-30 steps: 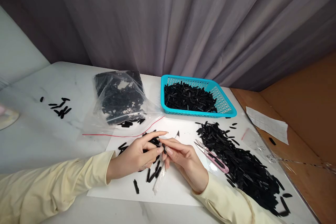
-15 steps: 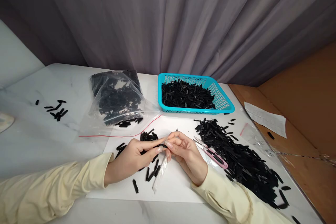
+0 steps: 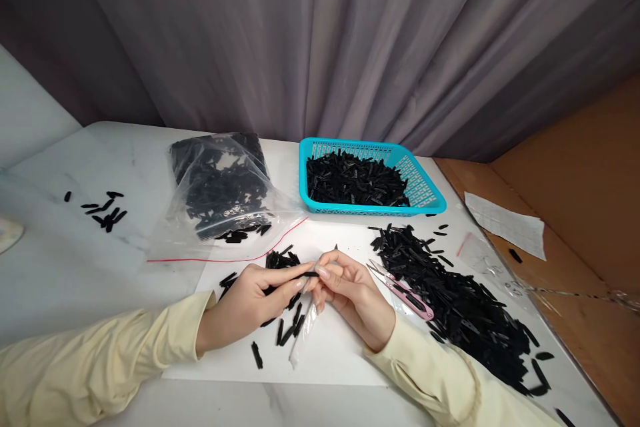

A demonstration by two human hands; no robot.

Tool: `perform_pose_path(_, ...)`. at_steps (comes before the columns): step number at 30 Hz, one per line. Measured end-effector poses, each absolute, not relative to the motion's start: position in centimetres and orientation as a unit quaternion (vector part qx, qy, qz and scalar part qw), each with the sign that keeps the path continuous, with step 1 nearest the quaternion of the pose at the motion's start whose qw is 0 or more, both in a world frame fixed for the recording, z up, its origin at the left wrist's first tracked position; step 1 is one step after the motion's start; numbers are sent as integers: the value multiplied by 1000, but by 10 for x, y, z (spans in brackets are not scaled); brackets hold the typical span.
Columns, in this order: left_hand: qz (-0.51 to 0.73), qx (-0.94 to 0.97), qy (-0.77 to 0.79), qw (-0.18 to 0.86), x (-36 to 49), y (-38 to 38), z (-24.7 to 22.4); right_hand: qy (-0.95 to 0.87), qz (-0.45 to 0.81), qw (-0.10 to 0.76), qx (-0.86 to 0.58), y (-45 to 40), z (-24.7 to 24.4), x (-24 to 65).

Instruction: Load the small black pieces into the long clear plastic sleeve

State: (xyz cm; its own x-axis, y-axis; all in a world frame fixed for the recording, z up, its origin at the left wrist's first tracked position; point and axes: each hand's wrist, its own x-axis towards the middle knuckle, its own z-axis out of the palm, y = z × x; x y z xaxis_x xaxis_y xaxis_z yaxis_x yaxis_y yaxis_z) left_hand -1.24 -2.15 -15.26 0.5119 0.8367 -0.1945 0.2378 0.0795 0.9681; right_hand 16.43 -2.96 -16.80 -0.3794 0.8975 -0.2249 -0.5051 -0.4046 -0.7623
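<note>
Both hands meet over a white sheet [image 3: 200,367]. A small black strip [image 3: 309,274] lies between their fingertips. My left hand [image 3: 250,300] pinches the strip's left part between thumb and fingers. My right hand [image 3: 357,293] has its thumb and fingers closed at the strip's right end. A narrow clear plastic bag [image 3: 303,340] hangs from below the right fingers onto the sheet. Loose black strips [image 3: 287,330] lie under and around my left hand. Pink-handled scissors [image 3: 405,293] rest right of my right hand.
A blue basket [image 3: 370,209] of black strips stands behind the hands, beside a large clear zip bag [image 3: 225,180] holding more. A big black heap [image 3: 460,307] lies at right, near a paper slip [image 3: 505,223]. Several strips [image 3: 106,210] lie far left.
The fingertips have shifted slightly on the black strip, and more of it shows between them. The right fingers below it have opened a little. The whole view has moved slightly.
</note>
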Motion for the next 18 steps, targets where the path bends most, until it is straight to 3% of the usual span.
perform_pose_path(18,254,666,427,557,-14,-20,-155,-371,768,398,-338,-32,-165,161)
